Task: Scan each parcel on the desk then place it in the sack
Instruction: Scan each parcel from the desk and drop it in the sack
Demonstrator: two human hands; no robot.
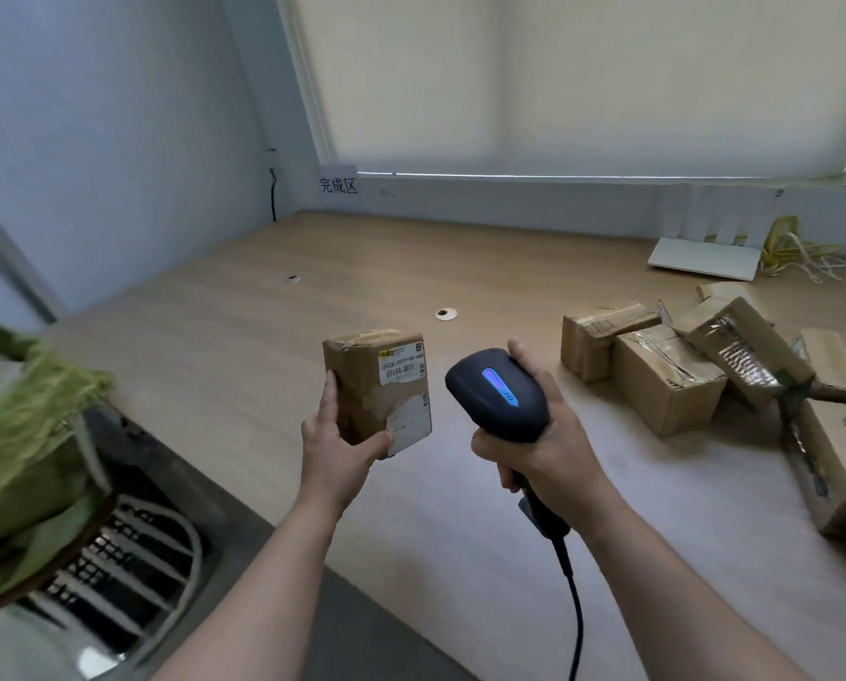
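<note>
Head view
Left hand (335, 447): grips a small brown parcel (379, 385) from below and the side, thumb across its lower front edge, fingers up along its left face; the parcel is held upright above the desk (224, 346), labels facing the camera.
Parcel labels: a white barcode label sits above the thumb, near the top right corner; a second, partly torn white label lies just beside the thumb tip.
Right hand (543, 444): fingers wrapped round the handle of a black barcode scanner (497, 393), thumb along its right side; the scanner head sits above the fingers, a blue light lit on top, its nose seemingly turned towards the parcel.
Scanner cable (575, 611): runs down from below the right palm.
Other parcels (666, 376): a pile of taped cardboard boxes on the desk, right of the right-hand fingers and apart from them.
Sack (23, 435): green, blurred, off the desk edge, well left of the left-hand fingers.
</note>
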